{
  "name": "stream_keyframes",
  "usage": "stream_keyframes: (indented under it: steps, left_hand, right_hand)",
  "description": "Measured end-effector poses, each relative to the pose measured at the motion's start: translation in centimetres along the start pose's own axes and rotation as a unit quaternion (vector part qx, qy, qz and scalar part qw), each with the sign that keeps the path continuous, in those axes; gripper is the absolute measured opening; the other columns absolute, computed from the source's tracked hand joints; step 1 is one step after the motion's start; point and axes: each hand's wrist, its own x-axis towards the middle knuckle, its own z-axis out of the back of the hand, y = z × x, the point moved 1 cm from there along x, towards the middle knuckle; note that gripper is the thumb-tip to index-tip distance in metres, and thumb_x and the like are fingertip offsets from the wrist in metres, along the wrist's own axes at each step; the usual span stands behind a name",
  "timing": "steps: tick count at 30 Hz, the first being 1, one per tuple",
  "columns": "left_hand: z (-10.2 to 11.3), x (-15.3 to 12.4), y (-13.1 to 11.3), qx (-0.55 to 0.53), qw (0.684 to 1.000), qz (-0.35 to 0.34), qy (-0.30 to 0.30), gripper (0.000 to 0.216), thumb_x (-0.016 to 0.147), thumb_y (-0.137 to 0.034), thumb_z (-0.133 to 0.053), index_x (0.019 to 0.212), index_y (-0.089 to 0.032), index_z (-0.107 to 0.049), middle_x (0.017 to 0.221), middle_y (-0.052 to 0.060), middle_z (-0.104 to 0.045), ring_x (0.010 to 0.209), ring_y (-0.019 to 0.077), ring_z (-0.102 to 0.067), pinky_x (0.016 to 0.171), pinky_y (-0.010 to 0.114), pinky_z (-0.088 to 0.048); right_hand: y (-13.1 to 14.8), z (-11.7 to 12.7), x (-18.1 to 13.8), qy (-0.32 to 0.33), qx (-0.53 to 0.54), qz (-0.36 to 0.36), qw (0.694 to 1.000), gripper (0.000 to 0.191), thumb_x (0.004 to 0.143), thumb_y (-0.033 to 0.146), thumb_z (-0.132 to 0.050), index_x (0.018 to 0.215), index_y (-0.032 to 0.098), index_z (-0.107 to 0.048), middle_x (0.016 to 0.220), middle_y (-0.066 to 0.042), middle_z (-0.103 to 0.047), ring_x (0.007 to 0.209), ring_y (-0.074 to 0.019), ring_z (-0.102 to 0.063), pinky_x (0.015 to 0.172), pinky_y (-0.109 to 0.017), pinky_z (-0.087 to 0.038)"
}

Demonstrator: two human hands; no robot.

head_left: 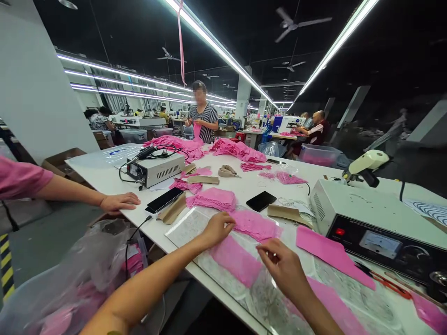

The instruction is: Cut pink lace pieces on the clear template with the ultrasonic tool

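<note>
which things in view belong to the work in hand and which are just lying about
Likely in the work:
pink stack by the left fingers
flat pink piece in front of it
clear sheet

Seemingly just lying about:
black phone
brown strip beside it

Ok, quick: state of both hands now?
Left hand: fingers curled beside pink stack; grip can't be told.
Right hand: fingers curled by its near edge; grip can't be told.

Here the pink fabric stack [256, 225] is flanked by the left hand [219, 229] and right hand [282, 261], both curled; a pink panel [238, 263] is spread between them, a black phone [261, 201] seen beyond.
</note>
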Motion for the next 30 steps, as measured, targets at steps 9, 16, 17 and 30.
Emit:
stream_keyframes:
  steps: [9, 16, 17, 30]
  left_hand:
    - [-5.6, 8.5, 1.2, 0.135, 0.984, -0.047, 0.108, 0.029, 0.096, -0.034, -0.057, 0.12, -0.016, -0.059, 0.122, 0.009, -0.059, 0.104, 0.0218, -0.061, 0.088, 0.041, -0.054]
    - [-5.7, 8.3, 2.8, 0.157, 0.977, -0.055, 0.134, 0.03, 0.096, -0.034, -0.058, 0.121, -0.016, -0.058, 0.122, 0.009, -0.059, 0.104, 0.0219, -0.062, 0.088, 0.042, -0.054]
    - [-5.8, 8.3, 2.7, 0.155, 0.978, -0.053, 0.131, 0.03, 0.096, -0.034, -0.058, 0.121, -0.016, -0.058, 0.122, 0.009, -0.059, 0.104, 0.0218, -0.062, 0.088, 0.042, -0.054]
    - [9.1, -0.4, 1.8, 0.217, 0.973, 0.037, -0.076, 0.031, 0.096, -0.034, -0.058, 0.121, -0.016, -0.058, 0.125, 0.01, -0.058, 0.108, 0.0233, -0.059, 0.092, 0.045, -0.051]
  right_hand:
    - [-6.2, -2.3, 9.9, 0.016, -0.071, -0.122, 0.99, 0.028, 0.092, 0.038, -0.06, 0.11, 0.016, -0.062, 0.11, -0.006, -0.064, 0.09, -0.017, -0.063, 0.076, -0.035, -0.056]
    - [-8.1, -2.7, 9.5, 0.056, -0.093, -0.158, 0.981, 0.029, 0.092, 0.037, -0.059, 0.113, 0.017, -0.062, 0.114, -0.007, -0.063, 0.094, -0.0184, -0.063, 0.081, -0.037, -0.055]
    - [-8.3, -2.7, 9.4, 0.059, -0.094, -0.157, 0.981, 0.028, 0.093, 0.037, -0.059, 0.112, 0.017, -0.062, 0.114, -0.007, -0.063, 0.094, -0.0182, -0.063, 0.08, -0.037, -0.055]
    - [-7.5, -1.3, 8.7, 0.004, -0.023, -0.119, 0.993, 0.026, 0.085, 0.034, -0.056, 0.099, 0.016, -0.07, 0.076, -0.004, -0.067, 0.065, -0.0176, -0.059, 0.064, -0.033, -0.047]
